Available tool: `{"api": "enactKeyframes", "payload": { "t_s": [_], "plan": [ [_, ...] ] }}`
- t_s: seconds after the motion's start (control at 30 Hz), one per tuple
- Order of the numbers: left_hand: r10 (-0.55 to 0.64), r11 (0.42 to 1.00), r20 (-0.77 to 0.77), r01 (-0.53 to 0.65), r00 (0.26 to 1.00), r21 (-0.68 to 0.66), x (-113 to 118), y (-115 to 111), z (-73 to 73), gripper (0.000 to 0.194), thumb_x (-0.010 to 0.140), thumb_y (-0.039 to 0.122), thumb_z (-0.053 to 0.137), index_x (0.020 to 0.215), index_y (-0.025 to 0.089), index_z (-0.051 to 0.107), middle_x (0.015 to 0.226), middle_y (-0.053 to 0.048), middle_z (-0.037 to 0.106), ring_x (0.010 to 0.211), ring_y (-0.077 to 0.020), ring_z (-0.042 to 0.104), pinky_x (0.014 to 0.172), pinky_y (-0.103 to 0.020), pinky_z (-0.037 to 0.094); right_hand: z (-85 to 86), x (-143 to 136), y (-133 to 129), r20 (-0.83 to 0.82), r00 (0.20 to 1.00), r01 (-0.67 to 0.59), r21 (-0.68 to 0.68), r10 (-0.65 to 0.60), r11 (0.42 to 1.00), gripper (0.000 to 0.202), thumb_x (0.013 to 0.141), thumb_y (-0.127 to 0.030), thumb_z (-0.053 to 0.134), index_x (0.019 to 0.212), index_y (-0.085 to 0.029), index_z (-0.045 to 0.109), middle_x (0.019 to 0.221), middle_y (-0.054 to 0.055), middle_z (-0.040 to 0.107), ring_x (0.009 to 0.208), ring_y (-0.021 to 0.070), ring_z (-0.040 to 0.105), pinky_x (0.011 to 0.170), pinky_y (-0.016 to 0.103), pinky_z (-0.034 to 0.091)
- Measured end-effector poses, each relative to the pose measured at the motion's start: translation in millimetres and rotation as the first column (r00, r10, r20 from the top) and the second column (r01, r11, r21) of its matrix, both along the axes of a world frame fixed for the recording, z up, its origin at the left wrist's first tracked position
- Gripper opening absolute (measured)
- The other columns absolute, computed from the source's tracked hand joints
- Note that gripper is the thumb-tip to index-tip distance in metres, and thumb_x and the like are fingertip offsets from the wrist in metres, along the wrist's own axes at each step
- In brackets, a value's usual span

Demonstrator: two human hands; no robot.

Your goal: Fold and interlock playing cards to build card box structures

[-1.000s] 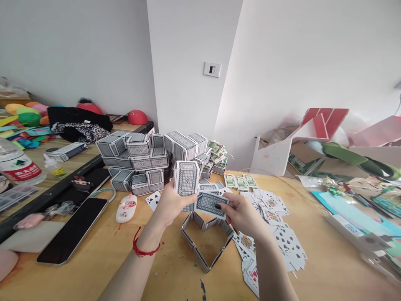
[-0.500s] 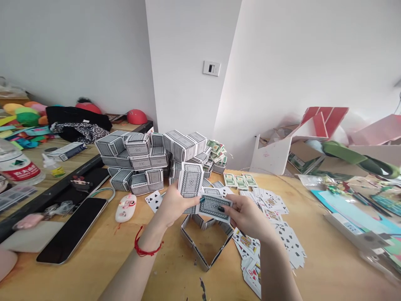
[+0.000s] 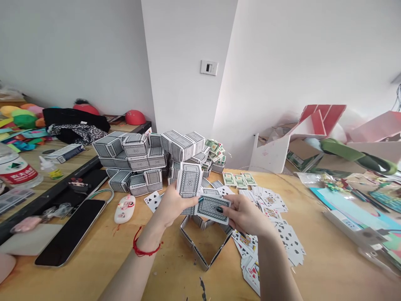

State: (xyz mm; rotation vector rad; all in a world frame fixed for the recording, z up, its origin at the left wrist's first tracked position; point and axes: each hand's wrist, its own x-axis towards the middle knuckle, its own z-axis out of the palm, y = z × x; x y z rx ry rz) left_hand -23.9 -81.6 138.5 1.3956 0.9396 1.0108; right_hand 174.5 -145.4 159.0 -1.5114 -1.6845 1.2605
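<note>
My left hand (image 3: 173,205), with a red string bracelet at its wrist, grips an upright folded playing-card piece (image 3: 189,180) with a grey patterned back. My right hand (image 3: 244,213) pinches a second patterned card (image 3: 213,208) lying crosswise at the lower right of that piece. My left thumb touches this card's left end, so the two cards meet or overlap there. Below the hands, a heart-shaped frame of folded cards (image 3: 196,250) stands on the wooden table. Behind them rises a stack of folded card blocks (image 3: 138,161). The fingers behind the cards are hidden.
Loose cards (image 3: 288,242) are spread at the right, with green-backed cards (image 3: 239,180) farther back. A phone (image 3: 72,234), a white mouse (image 3: 124,209) and a bottle (image 3: 17,169) are at the left. Coloured sheets (image 3: 341,209) and a power strip (image 3: 354,228) lie far right.
The whole view has shifted slightly. Both hands keep their hold on the cards, with hardly any change in how the cards sit against each other.
</note>
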Motion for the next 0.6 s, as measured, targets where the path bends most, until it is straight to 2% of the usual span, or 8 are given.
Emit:
{"api": "enactKeyframes", "payload": {
  "t_s": [0.1,0.17,0.23,0.3,0.4,0.6],
  "plan": [
    [0.019,0.999,-0.028,-0.018,0.999,0.033,-1.8,1.3,-0.3,0.034,0.061,0.020,0.070,0.093,0.014,0.060,0.093,-0.006,0.068,0.083,-0.0196,0.063,0.076,-0.031,0.049,-0.8,-3.6,1.1,-0.056,0.998,-0.035,-0.041,0.033,0.999,0.012,0.082,-0.030,0.045,0.077,-0.019,0.048,0.040,-0.008,0.048,0.026,0.0055,0.034,0.028,0.016,0.020],
    [0.039,0.998,-0.028,-0.037,0.999,0.058,-3.3,2.8,-0.7,0.031,0.062,0.021,0.070,0.092,0.015,0.060,0.090,-0.005,0.068,0.081,-0.0186,0.062,0.075,-0.030,0.049,-0.9,-10.1,1.5,-0.040,0.999,0.001,-0.002,-0.001,1.000,0.012,0.083,-0.031,0.043,0.079,-0.020,0.046,0.040,-0.008,0.047,0.026,0.0066,0.036,0.029,0.016,0.023],
    [0.054,0.996,-0.012,-0.053,0.998,0.076,-5.0,4.3,-1.0,0.030,0.063,0.021,0.070,0.091,0.016,0.060,0.089,-0.004,0.068,0.081,-0.0179,0.062,0.075,-0.030,0.049,-0.7,-18.3,1.6,0.010,0.996,0.084,0.105,-0.086,0.991,0.014,0.085,-0.031,0.039,0.078,-0.021,0.044,0.040,-0.009,0.043,0.028,0.0081,0.041,0.032,0.017,0.028],
    [0.066,0.994,-0.003,-0.065,0.998,0.085,-6.7,5.4,-0.9,0.032,0.063,0.022,0.070,0.093,0.016,0.060,0.092,-0.004,0.067,0.083,-0.0179,0.062,0.076,-0.030,0.049,-0.8,-25.6,1.7,0.074,0.982,0.151,0.244,-0.174,0.958,0.017,0.087,-0.030,0.036,0.074,-0.021,0.043,0.042,-0.009,0.040,0.032,0.0091,0.046,0.036,0.018,0.034],
    [0.090,0.992,-0.010,-0.088,0.996,0.090,-8.3,5.7,-0.7,0.034,0.063,0.021,0.070,0.095,0.016,0.059,0.094,-0.004,0.068,0.085,-0.0186,0.062,0.078,-0.031,0.049,-2.9,-30.0,2.4,0.159,0.957,0.170,0.365,-0.242,0.915,0.020,0.086,-0.028,0.038,0.068,-0.021,0.041,0.047,-0.007,0.039,0.038,0.0100,0.050,0.040,0.019,0.035],
    [0.076,0.995,-0.018,-0.075,0.997,0.070,-6.4,4.1,-0.6,0.035,0.061,0.019,0.071,0.094,0.016,0.059,0.091,-0.004,0.068,0.084,-0.0191,0.063,0.075,-0.030,0.050,-6.8,-24.1,2.7,0.130,0.972,0.159,0.259,-0.198,0.953,0.021,0.086,-0.030,0.038,0.070,-0.020,0.046,0.049,-0.007,0.039,0.037,0.0105,0.053,0.039,0.018,0.036]
  ]
}}
